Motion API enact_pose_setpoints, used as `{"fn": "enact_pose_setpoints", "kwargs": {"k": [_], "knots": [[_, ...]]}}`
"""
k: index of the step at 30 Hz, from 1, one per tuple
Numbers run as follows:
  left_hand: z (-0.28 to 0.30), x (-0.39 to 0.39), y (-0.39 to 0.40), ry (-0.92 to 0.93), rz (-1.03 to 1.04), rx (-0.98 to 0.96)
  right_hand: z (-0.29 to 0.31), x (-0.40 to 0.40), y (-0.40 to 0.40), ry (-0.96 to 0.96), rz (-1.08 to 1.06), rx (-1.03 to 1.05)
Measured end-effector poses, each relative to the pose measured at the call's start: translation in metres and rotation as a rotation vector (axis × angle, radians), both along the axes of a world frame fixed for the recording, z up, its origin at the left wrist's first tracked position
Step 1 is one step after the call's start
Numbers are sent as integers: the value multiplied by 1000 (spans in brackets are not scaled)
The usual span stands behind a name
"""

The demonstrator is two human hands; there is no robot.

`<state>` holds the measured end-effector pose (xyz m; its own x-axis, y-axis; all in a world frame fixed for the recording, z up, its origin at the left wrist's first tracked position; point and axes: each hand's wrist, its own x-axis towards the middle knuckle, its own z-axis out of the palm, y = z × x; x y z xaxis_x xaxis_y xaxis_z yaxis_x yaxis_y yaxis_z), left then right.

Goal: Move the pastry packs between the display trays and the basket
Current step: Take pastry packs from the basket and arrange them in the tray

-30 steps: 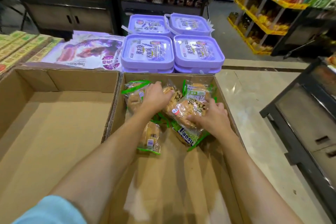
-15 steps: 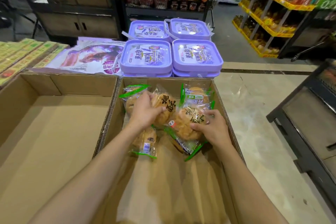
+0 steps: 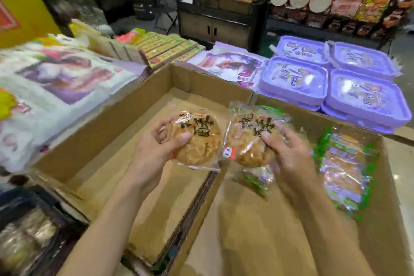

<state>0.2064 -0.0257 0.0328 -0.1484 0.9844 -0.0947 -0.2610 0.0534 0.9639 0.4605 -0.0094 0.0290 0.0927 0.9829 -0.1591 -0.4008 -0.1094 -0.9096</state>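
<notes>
Left hand (image 3: 156, 148) grips a round pastry pack (image 3: 197, 139), thumb on top across the clear wrapper, fingers curled under its left edge. Pack is held flat-ish, face up, black lettering showing, above the left cardboard tray (image 3: 107, 132).

Right hand (image 3: 291, 157) holds a second pastry pack (image 3: 248, 141), thumb pressed on its upper face, fingers wrapped behind the right side. This one hangs over the divide between the two trays, just beside the first pack; their wrapper edges look to be touching, though motion blur makes that hard to confirm. A small red-and-white label sits at its lower left corner.

Below the right hand, in the right cardboard tray (image 3: 280, 242), a green-trimmed pack (image 3: 255, 180) lies on the tray floor. More green-trimmed packs (image 3: 345, 170) lie stacked along that tray's right wall.

Both trays sit side by side, sharing a corrugated wall.

Beyond the trays: purple lidded tubs (image 3: 336, 80) stacked in rows at the right rear, a purple-printed flat bag (image 3: 230, 63) beside them, and green-yellow boxes (image 3: 170, 48) further left. Large white bags (image 3: 58, 87) lie at far left.
</notes>
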Motion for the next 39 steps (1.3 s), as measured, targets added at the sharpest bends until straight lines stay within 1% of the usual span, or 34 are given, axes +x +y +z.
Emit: {"fn": "enact_pose_setpoints", "kwargs": {"k": [3, 7, 10, 13, 16, 20, 22, 24, 26, 31, 33, 35, 39], "knots": [[-1, -74, -45, -17, 201, -18, 13, -80, -2, 44, 160, -9], [-15, -183, -131, -81, 495, -37, 21, -204, -26, -49, 470, -2], [-29, -263, -211, -130, 673, -67, 18, -302, -63, -60, 671, -14], [-43, -331, -291, -185, 886, -94, 3, -397, -107, -9, 837, -49], [-55, -384, -361, -206, 1083, -134, -20, -484, -157, -9, 999, -132], [-69, -435, -429, -206, 1247, -175, -54, -574, -209, -71, 1153, -329], [-79, -454, -448, -221, 1312, -202, -73, -609, -224, -112, 1210, -379], [-91, -473, -458, -240, 1351, -246, -92, -640, -230, -155, 1191, -413], [-103, -496, -460, -270, 1362, -293, -111, -668, -228, -160, 1150, -427], [-125, -589, -437, -233, 1311, -400, -156, -741, -193, -129, 936, -428], [-132, -640, -418, -193, 1245, -460, -167, -772, -174, -164, 854, -413], [-134, -687, -394, -138, 1158, -539, -174, -798, -158, -159, 786, -412], [-136, -765, -326, -61, 938, -557, -177, -835, -138, -113, 613, -432]]}}
